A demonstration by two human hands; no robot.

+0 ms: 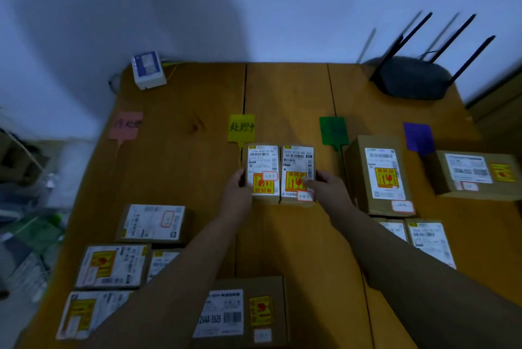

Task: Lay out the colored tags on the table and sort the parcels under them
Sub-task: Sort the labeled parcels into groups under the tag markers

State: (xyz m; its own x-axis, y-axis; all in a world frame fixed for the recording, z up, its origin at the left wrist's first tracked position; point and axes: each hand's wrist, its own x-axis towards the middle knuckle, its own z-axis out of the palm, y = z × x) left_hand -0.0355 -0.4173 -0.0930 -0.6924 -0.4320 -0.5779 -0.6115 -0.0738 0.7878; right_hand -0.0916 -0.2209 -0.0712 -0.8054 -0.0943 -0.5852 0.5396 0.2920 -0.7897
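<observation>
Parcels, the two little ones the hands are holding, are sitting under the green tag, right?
Not quite. The head view shows the left hand and the right hand holding the two little parcels just below the yellow tag, not the green one. The green tag lies further to the right.

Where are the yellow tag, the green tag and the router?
yellow tag (241, 127), head view, middle of its flat face
green tag (333, 131), head view, middle of its flat face
router (413, 79), head view, top of its dark body
</observation>
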